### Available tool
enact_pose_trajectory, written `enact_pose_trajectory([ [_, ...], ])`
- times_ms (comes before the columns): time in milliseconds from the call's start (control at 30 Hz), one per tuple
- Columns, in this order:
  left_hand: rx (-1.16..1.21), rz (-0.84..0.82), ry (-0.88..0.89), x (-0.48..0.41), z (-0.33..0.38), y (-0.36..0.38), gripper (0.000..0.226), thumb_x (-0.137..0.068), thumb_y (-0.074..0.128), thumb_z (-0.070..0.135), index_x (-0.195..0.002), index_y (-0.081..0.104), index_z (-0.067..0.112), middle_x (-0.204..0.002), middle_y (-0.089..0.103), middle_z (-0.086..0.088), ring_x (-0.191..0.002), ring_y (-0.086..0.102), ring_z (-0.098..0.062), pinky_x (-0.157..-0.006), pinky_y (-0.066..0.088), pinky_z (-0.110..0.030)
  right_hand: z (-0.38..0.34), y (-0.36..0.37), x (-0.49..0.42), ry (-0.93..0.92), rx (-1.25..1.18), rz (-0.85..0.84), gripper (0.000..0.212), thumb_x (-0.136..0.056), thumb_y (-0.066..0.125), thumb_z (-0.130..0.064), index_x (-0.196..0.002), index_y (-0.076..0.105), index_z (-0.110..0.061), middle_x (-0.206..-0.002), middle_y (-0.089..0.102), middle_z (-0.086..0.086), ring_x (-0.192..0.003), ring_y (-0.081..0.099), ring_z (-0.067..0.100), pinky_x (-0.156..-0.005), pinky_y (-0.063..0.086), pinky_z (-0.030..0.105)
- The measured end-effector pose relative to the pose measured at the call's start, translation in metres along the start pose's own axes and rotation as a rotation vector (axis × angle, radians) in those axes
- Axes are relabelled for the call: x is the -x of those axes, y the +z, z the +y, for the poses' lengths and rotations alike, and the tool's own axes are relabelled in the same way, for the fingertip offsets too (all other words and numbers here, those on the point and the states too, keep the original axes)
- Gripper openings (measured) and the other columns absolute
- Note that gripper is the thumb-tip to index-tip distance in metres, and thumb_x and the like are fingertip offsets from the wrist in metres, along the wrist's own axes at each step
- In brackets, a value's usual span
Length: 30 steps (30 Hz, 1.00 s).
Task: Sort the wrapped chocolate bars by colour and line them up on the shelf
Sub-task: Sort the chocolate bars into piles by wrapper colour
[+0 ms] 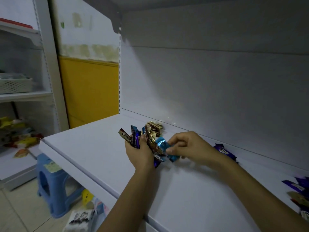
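A white shelf [93, 148] with a white back panel fills most of the view. To its left are a yellow wall panel [90, 87] and a second shelving unit. One blue stool [51, 185] stands on the tiled floor. One white perforated basket [15, 84] sits on the far unit, its contents unclear.

Above the shelf, the left hand [142, 153] clasps a mixed bundle of bars [133, 138], too overlapped to count. The right hand [189, 146] pinches one light-blue bar [164, 148] beside the bundle. One purple bar [224, 151] lies alone by the back panel, and a small cluster [299, 190] lies at the right edge.
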<state>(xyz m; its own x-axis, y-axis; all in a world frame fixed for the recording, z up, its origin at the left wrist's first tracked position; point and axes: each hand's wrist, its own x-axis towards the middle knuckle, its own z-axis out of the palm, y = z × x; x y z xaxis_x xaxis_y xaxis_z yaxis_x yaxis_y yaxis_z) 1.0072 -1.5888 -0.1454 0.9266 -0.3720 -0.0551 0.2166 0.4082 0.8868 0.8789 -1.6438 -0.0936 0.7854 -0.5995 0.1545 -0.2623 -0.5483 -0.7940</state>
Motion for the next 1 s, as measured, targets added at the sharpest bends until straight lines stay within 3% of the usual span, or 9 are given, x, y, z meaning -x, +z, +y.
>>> enact_pose_trajectory([
  [100,-0.006,0.003,-0.008,0.0,0.002,-0.001,0.025,-0.095,0.058,0.019,-0.118,0.054,0.012,-0.111,0.062,-0.004,-0.1,0.059,-0.021,-0.097,0.048,-0.04,0.013,0.0,-0.006,0.057,0.051,0.331,0.005,-0.084,0.071,-0.02,-0.089,0.069,-0.019,-0.078,0.072,0.001,-0.066,0.064,0.002,-0.055,0.044,0.014],
  [167,-0.052,-0.011,0.02,-0.006,0.006,-0.005,0.017,-0.095,0.058,0.019,-0.11,0.053,0.015,-0.108,0.06,-0.003,-0.1,0.059,-0.022,-0.096,0.047,-0.04,0.026,0.004,-0.006,0.096,0.384,0.461,0.014,-0.088,0.064,-0.025,-0.102,0.069,-0.023,-0.096,0.069,-0.003,-0.086,0.063,0.009,-0.069,0.048,0.021],
  [233,-0.111,-0.04,0.058,-0.015,0.012,-0.012,0.015,-0.095,0.058,0.019,-0.108,0.051,0.016,-0.108,0.06,-0.003,-0.105,0.06,-0.026,-0.097,0.047,-0.044,0.037,0.014,-0.002,0.034,0.677,0.396,0.03,-0.093,0.057,-0.031,-0.121,0.061,-0.025,-0.118,0.062,-0.006,-0.109,0.054,0.012,-0.087,0.044,0.027],
  [367,-0.137,-0.089,0.093,-0.025,0.014,-0.027,0.02,-0.094,0.059,0.019,-0.112,0.051,0.02,-0.112,0.062,-0.004,-0.104,0.061,-0.024,-0.097,0.049,-0.048,0.042,0.041,-0.002,-0.212,0.787,0.209,0.041,-0.096,0.042,-0.046,-0.133,0.052,-0.031,-0.142,0.047,-0.008,-0.131,0.035,0.01,-0.103,0.021,0.026],
  [533,-0.183,-0.168,0.13,-0.019,0.01,-0.027,0.019,-0.093,0.06,0.019,-0.107,0.05,0.027,-0.098,0.061,0.01,-0.098,0.061,-0.017,-0.094,0.05,-0.042,0.047,0.044,0.001,-0.115,0.868,0.192,0.045,-0.097,0.032,-0.052,-0.13,0.055,-0.033,-0.146,0.042,-0.004,-0.136,0.029,0.012,-0.109,0.015,0.031],
  [633,-0.212,-0.21,0.163,-0.018,0.009,-0.028,0.019,-0.094,0.059,0.016,-0.108,0.052,0.026,-0.101,0.063,0.006,-0.101,0.062,-0.02,-0.093,0.05,-0.04,0.04,0.042,0.004,-0.072,0.672,0.245,0.034,-0.099,0.036,-0.047,-0.103,0.065,-0.029,-0.114,0.058,-0.011,-0.112,0.047,0.01,-0.096,0.031,0.032],
  [733,-0.258,-0.243,0.212,-0.015,0.008,-0.027,0.018,-0.093,0.059,0.014,-0.106,0.053,0.025,-0.095,0.062,0.008,-0.096,0.061,-0.018,-0.082,0.047,-0.032,0.013,0.049,0.003,0.02,0.049,0.275,0.05,-0.084,0.049,-0.061,-0.077,0.06,-0.013,-0.072,0.061,-0.007,-0.071,0.056,0.009,-0.07,0.044,0.029],
  [867,-0.275,-0.268,0.25,-0.013,0.009,-0.029,0.017,-0.093,0.059,0.011,-0.106,0.056,0.021,-0.096,0.064,0.0,-0.094,0.062,-0.022,-0.079,0.048,-0.033,-0.008,0.06,-0.006,0.112,-0.258,0.219,0.02,-0.076,0.078,-0.03,-0.089,0.065,-0.022,-0.079,0.073,0.001,-0.07,0.068,0.01,-0.065,0.051,0.018],
  [1000,-0.192,-0.239,0.195,-0.012,0.011,-0.029,0.018,-0.094,0.056,0.011,-0.11,0.057,0.018,-0.101,0.065,-0.006,-0.094,0.064,-0.029,-0.082,0.055,-0.05,-0.014,0.051,-0.01,0.174,-0.283,0.224,0.015,-0.079,0.074,-0.008,-0.086,0.069,-0.02,-0.08,0.073,0.006,-0.065,0.065,0.011,-0.063,0.051,0.022],
])
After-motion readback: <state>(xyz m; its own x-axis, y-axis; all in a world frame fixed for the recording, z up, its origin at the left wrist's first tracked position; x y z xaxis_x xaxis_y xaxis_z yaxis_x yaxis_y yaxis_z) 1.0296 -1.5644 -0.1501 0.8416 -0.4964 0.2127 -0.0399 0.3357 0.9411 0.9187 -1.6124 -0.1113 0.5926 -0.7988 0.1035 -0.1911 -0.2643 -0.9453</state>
